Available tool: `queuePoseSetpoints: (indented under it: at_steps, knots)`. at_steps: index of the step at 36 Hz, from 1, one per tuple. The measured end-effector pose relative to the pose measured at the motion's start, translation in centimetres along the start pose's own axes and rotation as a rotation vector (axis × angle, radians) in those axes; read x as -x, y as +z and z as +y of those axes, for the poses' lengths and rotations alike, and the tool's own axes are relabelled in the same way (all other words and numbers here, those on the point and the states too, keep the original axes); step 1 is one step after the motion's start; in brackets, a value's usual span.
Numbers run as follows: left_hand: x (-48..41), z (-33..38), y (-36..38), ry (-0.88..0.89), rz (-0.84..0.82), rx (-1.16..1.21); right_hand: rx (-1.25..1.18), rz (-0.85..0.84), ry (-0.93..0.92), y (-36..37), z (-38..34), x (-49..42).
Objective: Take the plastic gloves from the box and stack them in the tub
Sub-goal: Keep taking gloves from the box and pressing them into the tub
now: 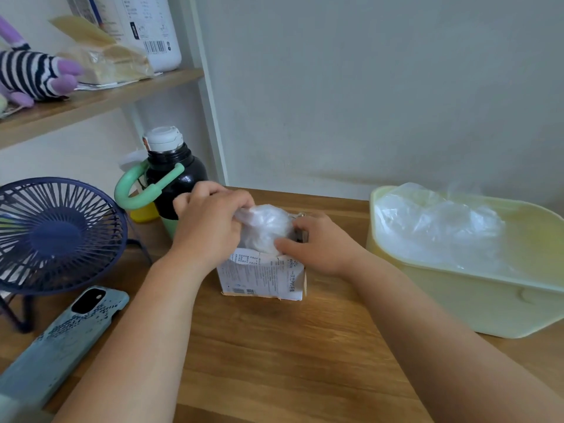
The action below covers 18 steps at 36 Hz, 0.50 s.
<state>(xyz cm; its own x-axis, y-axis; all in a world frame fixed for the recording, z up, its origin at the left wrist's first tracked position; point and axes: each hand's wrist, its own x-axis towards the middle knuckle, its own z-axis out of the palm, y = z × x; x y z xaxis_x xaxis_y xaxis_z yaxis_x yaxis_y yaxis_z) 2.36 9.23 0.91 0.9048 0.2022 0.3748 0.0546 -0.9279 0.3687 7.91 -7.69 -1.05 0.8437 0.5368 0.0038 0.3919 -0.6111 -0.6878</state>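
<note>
- the left hand [210,221] pinches a plastic glove [264,230] bunched at the box [262,277] mouth; right hand [317,244] grips the box rim
- likely featherlight, limp, slippery film; best pinched at the bunch; tub [476,300] well apart, already holding gloves

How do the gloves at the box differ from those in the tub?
The box gloves are a tight wad gripped by the left hand while the right hand holds the box; the tub gloves lie loose, spread, untouched. The box gloves look whitish, the tub gloves clearer. Both are crinkled plastic.
</note>
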Motion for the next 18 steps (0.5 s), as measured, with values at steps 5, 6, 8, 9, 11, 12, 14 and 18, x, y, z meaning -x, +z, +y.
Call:
queuePoseSetpoints:
  at_steps: [5,6,8,9,11,12,14,18]
  knots:
    - [0.3,0.5,-0.2,0.033,-0.144,-0.306,0.047,0.078,-0.011,0.4,-0.1,0.4]
    - [0.5,0.6,-0.4,0.057,-0.146,-0.242,0.055,0.102,-0.022,0.4,-0.1,0.5]
    - [0.8,1.3,-0.7,0.116,-0.161,-0.085,0.061,0.161,-0.048,0.4,-0.3,0.6]
    - [0.9,1.6,-0.7,0.137,-0.166,-0.043,0.055,0.185,-0.072,0.3,-0.4,0.7]
    - [1.0,1.5,-0.4,0.150,-0.151,-0.012,0.026,0.209,-0.120,0.1,-0.6,0.9]
    - [1.1,1.3,-0.3,0.157,-0.122,0.023,0.013,0.209,-0.137,0.0,-0.7,1.0]
    - [1.2,0.8,0.0,0.160,-0.038,0.156,-0.004,0.193,-0.154,-0.2,-0.8,1.2]
    - [1.2,1.0,-0.1,0.120,0.047,0.442,-0.114,0.236,-0.178,-0.7,-1.4,1.4]
